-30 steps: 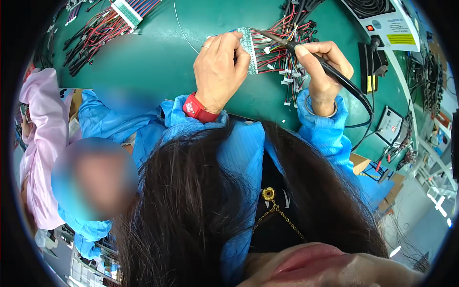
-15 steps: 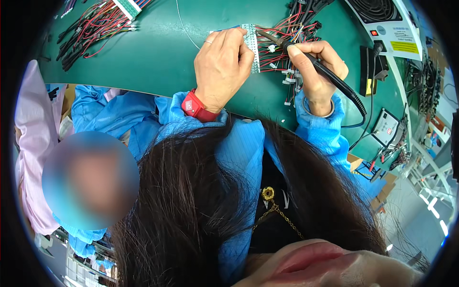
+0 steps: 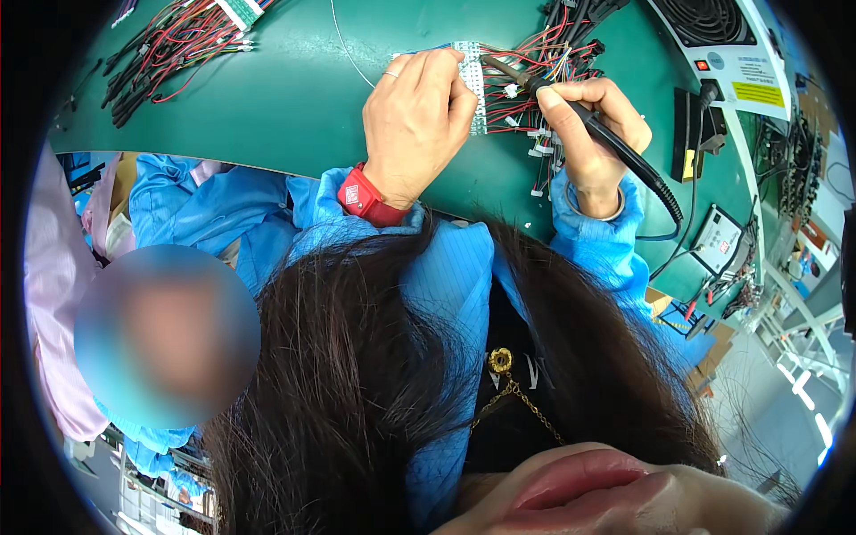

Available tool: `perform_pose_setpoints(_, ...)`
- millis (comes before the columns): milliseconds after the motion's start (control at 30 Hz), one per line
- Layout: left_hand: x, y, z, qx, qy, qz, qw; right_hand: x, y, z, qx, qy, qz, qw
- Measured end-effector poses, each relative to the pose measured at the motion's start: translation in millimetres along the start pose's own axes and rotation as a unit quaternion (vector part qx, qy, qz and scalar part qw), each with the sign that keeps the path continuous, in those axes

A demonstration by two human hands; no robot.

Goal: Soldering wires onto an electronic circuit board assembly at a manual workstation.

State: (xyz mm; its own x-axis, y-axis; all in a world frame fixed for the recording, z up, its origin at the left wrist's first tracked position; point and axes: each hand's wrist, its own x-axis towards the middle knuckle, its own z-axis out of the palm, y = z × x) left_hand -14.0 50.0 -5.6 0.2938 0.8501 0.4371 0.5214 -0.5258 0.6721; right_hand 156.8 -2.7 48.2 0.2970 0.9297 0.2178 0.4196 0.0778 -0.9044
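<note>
In my right hand (image 3: pixel 593 125), closed in a pen-like grip, is a soldering iron (image 3: pixel 533 85) with a black handle and cord. Its tip points left, at the upper right edge of a narrow pale circuit board strip (image 3: pixel 470 94) on the bench. Red and black wires with white connectors (image 3: pixel 539 135) run out from the strip's right side. My left hand (image 3: pixel 415 120) is curled against the strip's left side, fingers pinched near its upper end. A bit of blue wire (image 3: pixel 437 46) shows just beyond those fingers; what they pinch is hidden.
A bundle of red and black wires (image 3: pixel 169 53) on another green-white board lies at the far left of the green bench (image 3: pixel 303 98). A white fan unit (image 3: pixel 736 58) stands far right, near a small control box (image 3: pixel 716 239). A person in blue (image 3: pixel 214 209) sits at my left.
Both hands and the soldering iron stay almost in place. The view has shifted very slightly, and the person at my left has moved a little.
</note>
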Motion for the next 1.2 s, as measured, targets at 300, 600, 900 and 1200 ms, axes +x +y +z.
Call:
perform_pose_setpoints(300,-0.3,-3.3,1.9,0.013,0.016,0.027,0.999,4.3,-8.0,-3.6,-0.078,-0.043,-0.056,0.994)
perform_pose_setpoints(600,0.3,-4.7,3.4,0.032,0.019,0.030,0.999,6.8,-6.4,-1.7,-0.095,-0.056,-0.111,0.988)
perform_pose_setpoints(900,0.5,-4.0,4.6,0.030,0.023,0.032,0.999,5.2,-6.6,-3.6,-0.096,-0.061,-0.102,0.988)
perform_pose_setpoints(1200,0.5,-3.7,4.2,0.027,0.011,0.026,0.999,4.9,-7.6,-3.4,-0.098,-0.057,-0.098,0.989)
